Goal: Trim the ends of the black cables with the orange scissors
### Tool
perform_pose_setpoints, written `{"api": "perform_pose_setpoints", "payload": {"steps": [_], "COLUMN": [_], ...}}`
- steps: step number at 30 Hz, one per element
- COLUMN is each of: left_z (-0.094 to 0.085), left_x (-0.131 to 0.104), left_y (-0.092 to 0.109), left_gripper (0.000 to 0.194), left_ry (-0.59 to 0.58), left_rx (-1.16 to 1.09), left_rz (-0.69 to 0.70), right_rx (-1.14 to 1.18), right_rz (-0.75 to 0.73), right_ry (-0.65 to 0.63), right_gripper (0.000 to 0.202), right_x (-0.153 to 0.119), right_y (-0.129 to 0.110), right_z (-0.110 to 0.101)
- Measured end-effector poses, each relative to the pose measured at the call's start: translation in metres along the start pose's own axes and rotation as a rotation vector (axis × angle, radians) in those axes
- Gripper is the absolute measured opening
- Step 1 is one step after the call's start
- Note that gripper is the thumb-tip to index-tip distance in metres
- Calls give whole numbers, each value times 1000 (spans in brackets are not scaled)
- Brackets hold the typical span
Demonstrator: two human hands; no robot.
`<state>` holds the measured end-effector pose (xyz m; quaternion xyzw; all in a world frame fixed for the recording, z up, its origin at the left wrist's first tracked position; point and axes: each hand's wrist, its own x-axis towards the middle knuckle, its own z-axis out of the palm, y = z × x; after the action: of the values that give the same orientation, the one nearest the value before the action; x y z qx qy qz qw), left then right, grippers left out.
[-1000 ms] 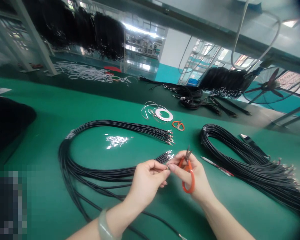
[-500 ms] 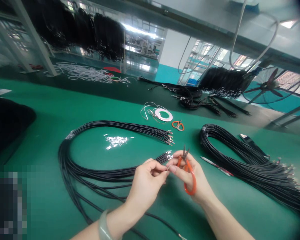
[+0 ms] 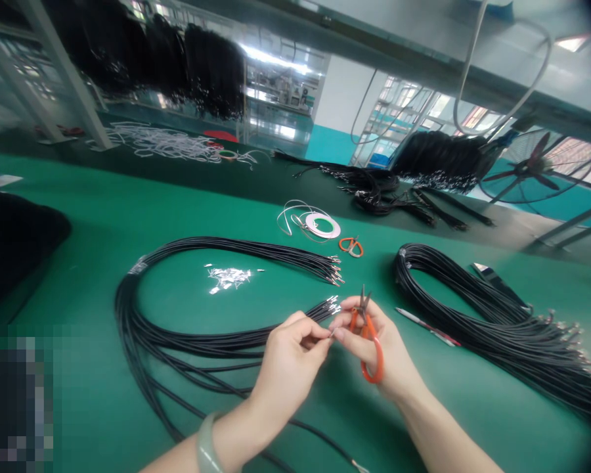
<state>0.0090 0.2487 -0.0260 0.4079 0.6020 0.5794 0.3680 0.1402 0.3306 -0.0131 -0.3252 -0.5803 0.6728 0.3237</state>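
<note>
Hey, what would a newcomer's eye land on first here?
Probably the orange-handled scissors in the right hand, low and right of centre, beside the left hand pinching something too small to identify. Then the black cable bundle on the left, curving around a scatter of white bits on the green table.

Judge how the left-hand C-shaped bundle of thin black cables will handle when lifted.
The C-shaped bundle of thin black cables may flex yet feel springy, since it holds one broad, smooth curve. Away from the shiny whitish band, the only tie visible on it, it would probably sag and splay, as its lower side fans apart.
</note>
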Motion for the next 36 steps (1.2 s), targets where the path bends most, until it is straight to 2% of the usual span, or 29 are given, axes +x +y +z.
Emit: {"api": "perform_pose_setpoints", "payload": {"steps": [4,8,11,14,17,20,25,29,32,36], "left_z": [-1,-1,-2,-4,-6,-8,-12,-12,-10,-8], "left_x": [-2,-3,-2,-1,2,3,4,5,5,4], "left_y": [1,3,7,12,14,16,21,21,19,18], "left_gripper": [15,11,13,26,34,33,29,28,29,29], "left_ry": [0,8,-43,-150,-217,-232,-266,-249,-241,-205], "left_rx": [100,80,23,-59,-164,-246,-338,-336,-324,-320], "left_rz": [88,79,-37,-199,-302,-355,-403,-362,-336,-309], "right_rx": [-4,6,35,65,41,-77,-245,-355,-391,-441], "right_rz": [-1,0,26,45,17,-119,-470,-680,-843,-1039], "right_ry": [-1,33,49,30,-9,4,38,29,-33,-56], "right_gripper": [43,42,41,43,43,38,34,43,49,47], "right_x": [-2,-2,-1,0,-1,-3,-9,-11,-8,-6], "right_y": [-3,-1,2,4,3,3,10,12,11,10], "right_z": [2,2,-1,-5,-6,-5,-3,-4,-7,-9]}}
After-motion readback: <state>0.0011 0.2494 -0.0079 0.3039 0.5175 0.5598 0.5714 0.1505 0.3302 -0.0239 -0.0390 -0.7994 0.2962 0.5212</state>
